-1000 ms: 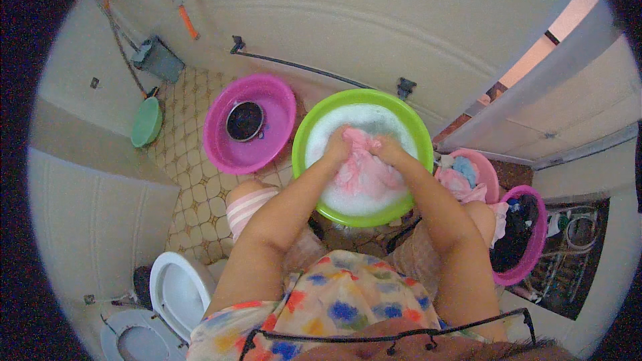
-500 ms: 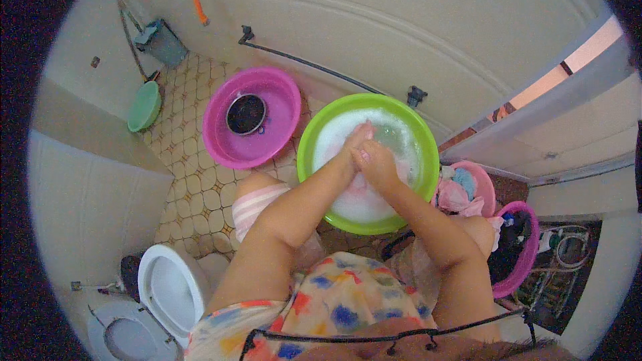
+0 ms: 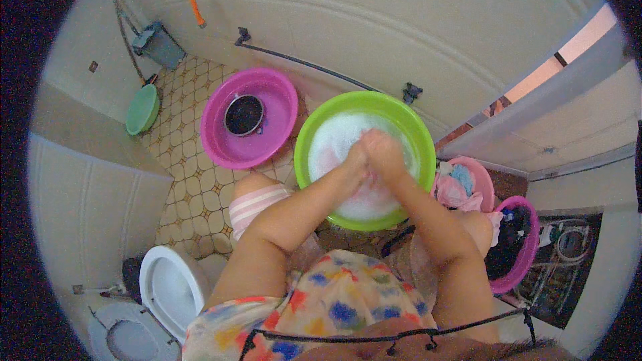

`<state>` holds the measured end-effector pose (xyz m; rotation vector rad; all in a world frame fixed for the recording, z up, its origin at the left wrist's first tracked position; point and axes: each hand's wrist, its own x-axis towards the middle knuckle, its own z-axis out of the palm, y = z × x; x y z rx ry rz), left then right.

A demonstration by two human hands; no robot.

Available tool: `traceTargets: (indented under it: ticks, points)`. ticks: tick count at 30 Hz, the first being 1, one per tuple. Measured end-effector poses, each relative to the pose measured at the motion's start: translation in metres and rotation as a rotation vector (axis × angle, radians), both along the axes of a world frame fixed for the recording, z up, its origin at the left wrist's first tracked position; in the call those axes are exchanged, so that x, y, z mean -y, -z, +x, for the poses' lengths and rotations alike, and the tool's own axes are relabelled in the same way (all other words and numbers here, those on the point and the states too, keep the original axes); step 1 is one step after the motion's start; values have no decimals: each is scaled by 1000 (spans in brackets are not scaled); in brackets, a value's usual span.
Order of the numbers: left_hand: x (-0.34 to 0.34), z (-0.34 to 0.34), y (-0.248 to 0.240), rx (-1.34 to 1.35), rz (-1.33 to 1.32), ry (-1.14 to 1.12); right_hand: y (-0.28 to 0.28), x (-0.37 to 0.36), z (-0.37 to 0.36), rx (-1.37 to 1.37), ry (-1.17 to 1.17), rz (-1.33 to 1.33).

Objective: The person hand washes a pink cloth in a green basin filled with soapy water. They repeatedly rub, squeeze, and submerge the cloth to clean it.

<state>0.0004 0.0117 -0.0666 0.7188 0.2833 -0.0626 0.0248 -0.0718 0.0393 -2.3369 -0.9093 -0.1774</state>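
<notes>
A lime-green basin (image 3: 408, 126) full of white foamy water sits on the floor in front of me. Both my hands are down in the foam at its middle, pressed against each other. My left hand (image 3: 356, 158) and my right hand (image 3: 382, 150) are closed around a pink cloth (image 3: 327, 158), most of which is sunk under the suds. Only a faint pink patch shows to the left of my hands.
A magenta basin (image 3: 273, 100) with a small dark metal bowl (image 3: 243, 115) stands left of the green one. Two pink tubs of clothes (image 3: 473, 175) (image 3: 525, 244) are on the right. A white toilet (image 3: 167, 287) is at lower left, a green lid (image 3: 142, 109) by the wall.
The pink cloth was bunched up above the water a second ago. My hands have since pushed it down into the foam, and the view has shifted a little to the right.
</notes>
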Motion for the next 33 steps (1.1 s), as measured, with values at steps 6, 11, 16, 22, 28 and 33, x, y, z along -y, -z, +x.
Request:
traceTargets:
  ticks: [6,11,16,22,28,33]
  points:
    - [16,-12,-97,-270,-45,-26,29,7,11,122,-2,-47]
    - [13,-18,-91,-224,-70,-79,7,1,-13,126,-25,-33]
    - [21,1,-64,-80,-32,-26,4,7,18,-97,138,13]
    - [-8,10,-22,-264,-8,-15,3,2,-16,88,-114,-192]
    - [5,6,-90,-292,14,5,20,17,40,-349,152,180]
    - [-40,15,-49,-334,458,-128,45,15,48,-477,299,298]
